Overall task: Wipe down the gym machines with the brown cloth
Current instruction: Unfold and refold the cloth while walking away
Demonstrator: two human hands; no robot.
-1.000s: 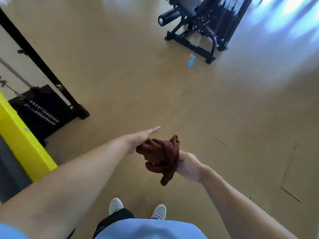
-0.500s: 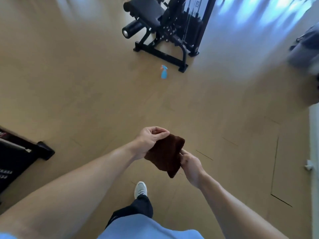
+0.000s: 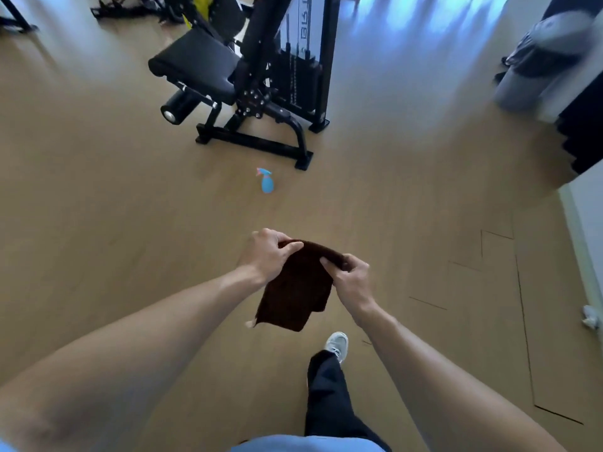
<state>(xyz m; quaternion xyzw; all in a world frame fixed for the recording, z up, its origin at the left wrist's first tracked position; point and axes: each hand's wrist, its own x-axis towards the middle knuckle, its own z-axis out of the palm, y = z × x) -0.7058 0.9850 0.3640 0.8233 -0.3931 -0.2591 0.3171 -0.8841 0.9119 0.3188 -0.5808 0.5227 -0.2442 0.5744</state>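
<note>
The brown cloth (image 3: 295, 288) hangs folded in front of me at waist height, above the wooden floor. My left hand (image 3: 268, 252) grips its top left corner and my right hand (image 3: 350, 277) pinches its top right edge. Ahead stands a black gym machine (image 3: 248, 83) with a padded seat, a roller pad and a weight stack. A small blue spray bottle (image 3: 267, 181) stands on the floor just in front of the machine's base bar.
A grey bag or cushion (image 3: 541, 60) lies at the far right beside a dark wall panel. More black equipment frames (image 3: 130, 8) stand at the back left. A white wall edge (image 3: 587, 243) runs down the right. My shoe (image 3: 337, 344) steps forward below the cloth.
The view has swung and moved closer to the black machine and spray bottle. The crumpled cloth has been spread out flat between both hands; the yellow and black equipment on the left is out of view.
</note>
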